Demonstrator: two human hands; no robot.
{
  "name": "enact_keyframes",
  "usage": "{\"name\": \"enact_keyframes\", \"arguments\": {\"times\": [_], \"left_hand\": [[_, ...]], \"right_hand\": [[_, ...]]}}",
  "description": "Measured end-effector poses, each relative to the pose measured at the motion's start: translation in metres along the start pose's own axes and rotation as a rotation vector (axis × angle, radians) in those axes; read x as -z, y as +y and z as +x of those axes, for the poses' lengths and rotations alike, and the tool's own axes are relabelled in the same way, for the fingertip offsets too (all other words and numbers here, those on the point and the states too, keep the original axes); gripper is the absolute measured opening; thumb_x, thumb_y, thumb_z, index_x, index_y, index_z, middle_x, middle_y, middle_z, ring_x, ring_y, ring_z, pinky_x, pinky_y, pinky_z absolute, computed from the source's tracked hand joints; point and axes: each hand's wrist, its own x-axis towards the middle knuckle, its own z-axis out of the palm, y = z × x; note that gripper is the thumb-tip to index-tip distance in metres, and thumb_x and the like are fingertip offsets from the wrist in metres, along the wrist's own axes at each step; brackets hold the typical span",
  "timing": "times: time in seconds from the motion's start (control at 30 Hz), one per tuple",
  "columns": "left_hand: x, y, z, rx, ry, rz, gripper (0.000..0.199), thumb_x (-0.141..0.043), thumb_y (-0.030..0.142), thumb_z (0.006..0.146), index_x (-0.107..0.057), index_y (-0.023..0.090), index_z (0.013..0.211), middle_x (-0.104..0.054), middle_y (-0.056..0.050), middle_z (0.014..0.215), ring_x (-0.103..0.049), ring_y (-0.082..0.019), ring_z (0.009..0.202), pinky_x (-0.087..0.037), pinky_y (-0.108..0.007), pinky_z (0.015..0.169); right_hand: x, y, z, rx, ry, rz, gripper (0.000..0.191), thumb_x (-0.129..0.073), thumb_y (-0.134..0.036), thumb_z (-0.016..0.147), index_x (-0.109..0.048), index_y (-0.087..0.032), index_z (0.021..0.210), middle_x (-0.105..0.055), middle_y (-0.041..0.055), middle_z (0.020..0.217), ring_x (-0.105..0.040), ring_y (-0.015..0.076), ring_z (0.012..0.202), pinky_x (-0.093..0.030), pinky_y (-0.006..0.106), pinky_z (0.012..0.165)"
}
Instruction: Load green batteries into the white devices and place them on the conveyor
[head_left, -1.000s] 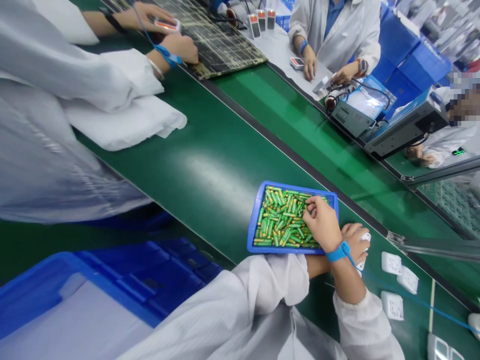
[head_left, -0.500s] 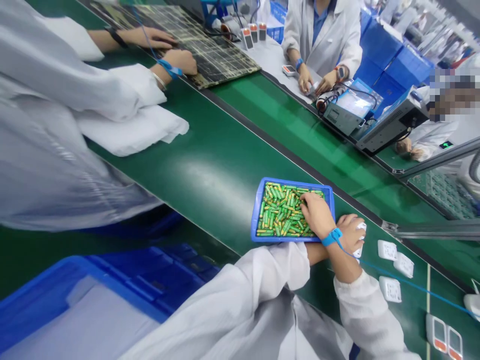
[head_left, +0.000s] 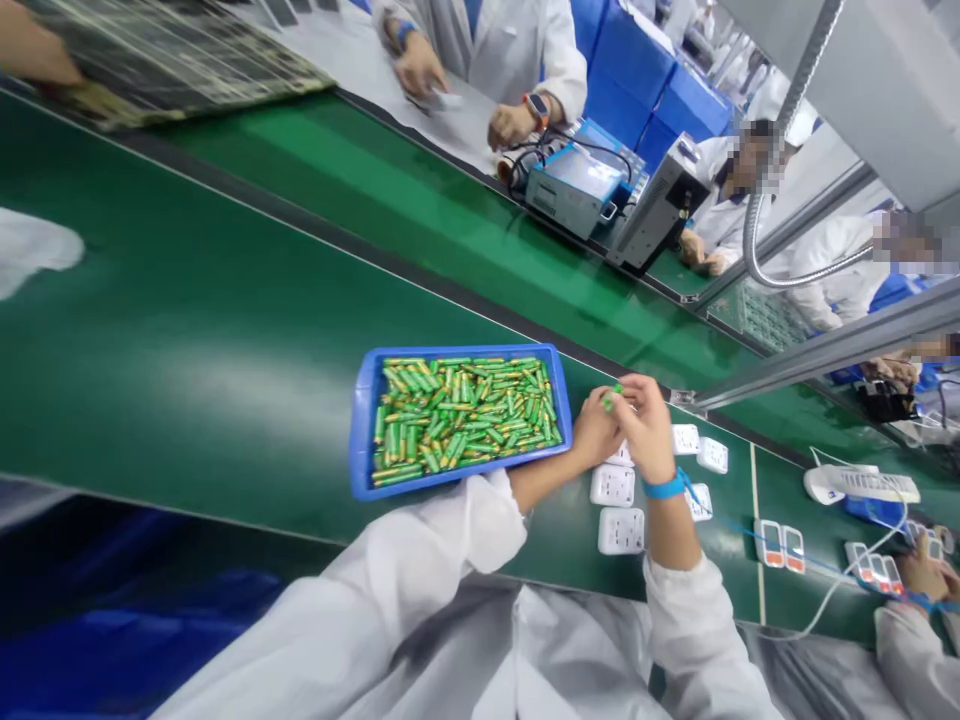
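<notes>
Many green batteries with gold-coloured ends fill a blue tray [head_left: 360, 430] on the green bench. To its right my right hand [head_left: 646, 425], with a blue wrist strap, pinches green batteries [head_left: 611, 397]. My left hand [head_left: 596, 432] meets it there, fingers closed and partly hidden, and what it holds cannot be made out. My left forearm runs along the tray's lower right corner. Just below my hands lie white square devices [head_left: 612, 485] with small slots, and another white device [head_left: 621, 531] nearer me. More white devices [head_left: 712, 455] lie right of my right hand.
White-and-orange devices [head_left: 780, 545] and a white power strip [head_left: 862, 483] with cables lie at the right. A metal frame bar [head_left: 810, 350] crosses the upper right. Across the bench, a person's hands [head_left: 512, 125] work beside a blue instrument [head_left: 574, 188]. Another person's hands [head_left: 926, 575] are at far right.
My right hand has left the tray with green batteries and come to my left hand. The view has shifted right, showing more devices. My left hand's fingers, spread before, are now drawn in.
</notes>
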Motion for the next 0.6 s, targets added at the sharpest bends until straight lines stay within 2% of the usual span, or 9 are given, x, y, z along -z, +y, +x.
{"name": "enact_keyframes", "arguments": {"times": [0.1, 0.17, 0.23, 0.37, 0.47, 0.6], "left_hand": [[0.011, -0.003, -0.002, -0.254, -0.171, 0.141, 0.045, -0.066, 0.018, 0.095, -0.071, 0.020, 0.139, -0.070, -0.012, 0.146, -0.054, -0.032, 0.148, -0.050, -0.054, 0.126], [0.016, -0.007, -0.002, -0.339, -0.211, 0.240, 0.052, -0.066, 0.016, 0.094, -0.066, 0.022, 0.145, -0.067, -0.011, 0.151, -0.050, -0.034, 0.151, -0.047, -0.057, 0.128], [0.017, -0.011, -0.002, -0.345, -0.216, 0.284, 0.052, -0.064, 0.017, 0.096, -0.064, 0.023, 0.147, -0.065, -0.011, 0.153, -0.049, -0.034, 0.152, -0.046, -0.057, 0.128], [0.016, -0.016, -0.001, -0.358, -0.234, 0.319, 0.052, -0.062, 0.020, 0.097, -0.062, 0.022, 0.149, -0.064, -0.012, 0.153, -0.049, -0.035, 0.151, -0.045, -0.058, 0.128], [0.017, -0.017, -0.001, -0.371, -0.237, 0.330, 0.050, -0.061, 0.022, 0.099, -0.061, 0.021, 0.149, -0.064, -0.012, 0.153, -0.049, -0.035, 0.151, -0.046, -0.057, 0.127], [0.019, -0.016, -0.002, -0.374, -0.250, 0.324, 0.049, -0.060, 0.022, 0.099, -0.060, 0.020, 0.149, -0.063, -0.012, 0.154, -0.049, -0.034, 0.151, -0.045, -0.055, 0.128]], "right_hand": [[0.039, 0.045, -0.016, -0.197, 0.101, 0.099, 0.039, -0.071, -0.049, 0.092, -0.062, -0.023, 0.119, -0.074, 0.0032, 0.096, -0.067, 0.0179, 0.072, -0.055, 0.029, 0.061], [0.048, 0.067, -0.022, -0.269, 0.091, 0.087, 0.040, -0.071, -0.050, 0.089, -0.065, -0.022, 0.118, -0.072, 0.0010, 0.088, -0.061, 0.0158, 0.063, -0.050, 0.028, 0.054], [0.046, 0.079, -0.024, -0.277, 0.055, 0.020, 0.037, -0.067, -0.049, 0.091, -0.070, -0.022, 0.115, -0.073, 0.0016, 0.087, -0.062, 0.0167, 0.064, -0.053, 0.029, 0.058], [0.032, 0.084, -0.020, -0.239, 0.084, -0.120, 0.028, -0.067, -0.043, 0.092, -0.074, -0.022, 0.111, -0.079, 0.0053, 0.095, -0.072, 0.0214, 0.082, -0.061, 0.036, 0.081], [0.026, 0.087, -0.019, -0.256, 0.127, -0.083, 0.031, -0.072, -0.043, 0.093, -0.075, -0.021, 0.114, -0.081, 0.0072, 0.100, -0.075, 0.0231, 0.089, -0.063, 0.038, 0.087], [0.030, 0.095, -0.030, -0.266, 0.111, 0.018, 0.035, -0.068, -0.045, 0.098, -0.075, -0.021, 0.122, -0.081, 0.0089, 0.109, -0.075, 0.0240, 0.093, -0.063, 0.039, 0.089]]}}
